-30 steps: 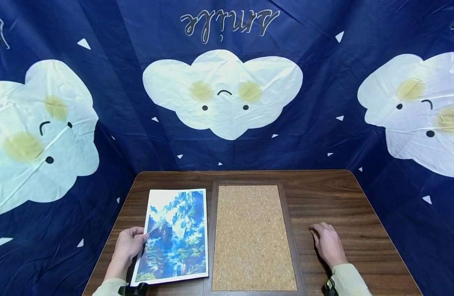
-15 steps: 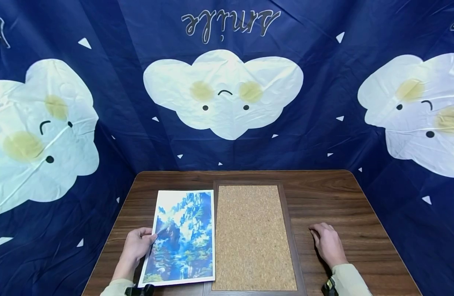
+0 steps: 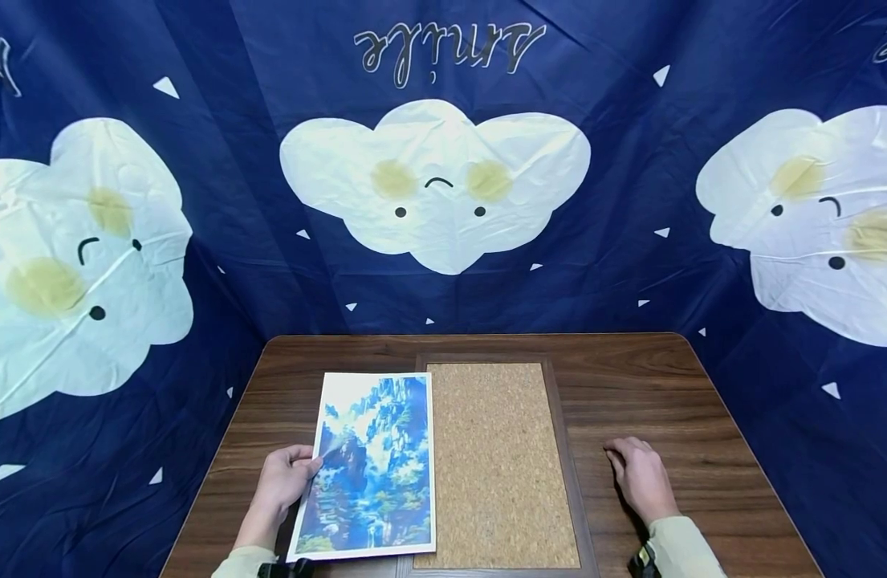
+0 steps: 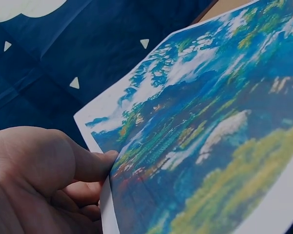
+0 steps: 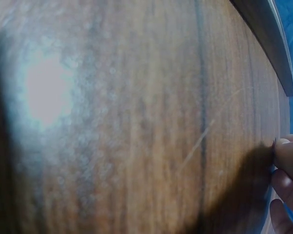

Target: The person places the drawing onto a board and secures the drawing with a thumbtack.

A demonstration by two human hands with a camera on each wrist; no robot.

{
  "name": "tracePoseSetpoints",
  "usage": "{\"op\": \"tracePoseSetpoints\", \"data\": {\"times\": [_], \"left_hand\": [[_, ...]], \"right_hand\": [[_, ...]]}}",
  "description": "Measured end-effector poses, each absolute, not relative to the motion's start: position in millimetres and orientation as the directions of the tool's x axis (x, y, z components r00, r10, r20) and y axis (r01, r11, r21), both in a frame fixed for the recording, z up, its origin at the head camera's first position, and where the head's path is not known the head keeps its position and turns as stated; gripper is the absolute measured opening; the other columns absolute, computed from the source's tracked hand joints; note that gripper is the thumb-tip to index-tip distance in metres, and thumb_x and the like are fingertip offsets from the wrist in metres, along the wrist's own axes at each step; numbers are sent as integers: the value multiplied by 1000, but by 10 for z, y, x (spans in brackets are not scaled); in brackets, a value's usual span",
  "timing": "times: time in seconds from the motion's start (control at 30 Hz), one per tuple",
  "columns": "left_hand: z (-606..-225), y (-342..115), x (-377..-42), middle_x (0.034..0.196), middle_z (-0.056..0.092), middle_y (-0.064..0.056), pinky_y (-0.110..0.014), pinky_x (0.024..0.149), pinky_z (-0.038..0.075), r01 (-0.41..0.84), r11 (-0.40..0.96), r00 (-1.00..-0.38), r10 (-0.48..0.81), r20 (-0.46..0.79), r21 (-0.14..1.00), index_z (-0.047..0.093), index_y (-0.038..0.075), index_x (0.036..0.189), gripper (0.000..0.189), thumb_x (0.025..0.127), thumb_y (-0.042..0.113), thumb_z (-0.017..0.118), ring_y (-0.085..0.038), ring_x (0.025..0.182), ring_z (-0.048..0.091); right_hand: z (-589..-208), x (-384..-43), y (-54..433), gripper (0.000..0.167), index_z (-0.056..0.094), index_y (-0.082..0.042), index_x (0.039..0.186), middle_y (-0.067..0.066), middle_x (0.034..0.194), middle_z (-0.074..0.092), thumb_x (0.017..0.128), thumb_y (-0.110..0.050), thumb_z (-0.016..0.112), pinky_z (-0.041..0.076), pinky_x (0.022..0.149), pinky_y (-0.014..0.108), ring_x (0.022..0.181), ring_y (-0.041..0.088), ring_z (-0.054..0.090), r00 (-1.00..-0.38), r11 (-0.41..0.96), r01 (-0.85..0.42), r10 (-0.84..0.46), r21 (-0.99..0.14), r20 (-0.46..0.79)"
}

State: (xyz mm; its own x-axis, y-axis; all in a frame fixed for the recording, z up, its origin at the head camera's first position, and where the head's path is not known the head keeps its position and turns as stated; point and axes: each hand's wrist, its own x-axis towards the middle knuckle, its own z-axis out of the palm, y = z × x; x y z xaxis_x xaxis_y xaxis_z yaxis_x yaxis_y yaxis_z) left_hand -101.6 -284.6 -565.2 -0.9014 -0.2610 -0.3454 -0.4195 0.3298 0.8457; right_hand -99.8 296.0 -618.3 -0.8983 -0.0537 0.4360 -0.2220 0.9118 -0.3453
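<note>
Pinching the landscape print [image 3: 374,466] by its near edge, the left hand [image 3: 284,480] has its thumb on the printed face and its other fingers curled behind, as the left wrist view shows. The print, blue mountains with a white border, extends from that hand toward the right one, its far edge overlapping the nearer side of the cork board [image 3: 504,466]; whether the two touch there cannot be told. That brown-framed board lies on the table [image 3: 631,373] between the hands, its uncovered part nearer the right hand [image 3: 641,478]. The right hand rests on the wood just beyond the frame, fingers loosely bent, thumb close to the forefinger. Pale sleeves [image 3: 685,546] cover both forearms behind the hands. Well ahead of both hands hangs a dark blue cloth [image 3: 443,301] printed with white clouds.
</note>
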Motion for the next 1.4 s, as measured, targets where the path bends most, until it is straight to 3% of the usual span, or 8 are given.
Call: {"op": "tracePoseSetpoints", "data": {"times": [1.4], "left_hand": [[-5676,-2303,-1088,84,76,-13,-33,57,56,-376,268,-921,-213,-326,887,66,-14,116,21,100,0,65,-20,66,69]], "right_hand": [[-6186,-995,2966,12,80,-7,91,7,88,74,85,3,83,58,75,54,85,33,72,-923,890,-168,9,-424,384]]}}
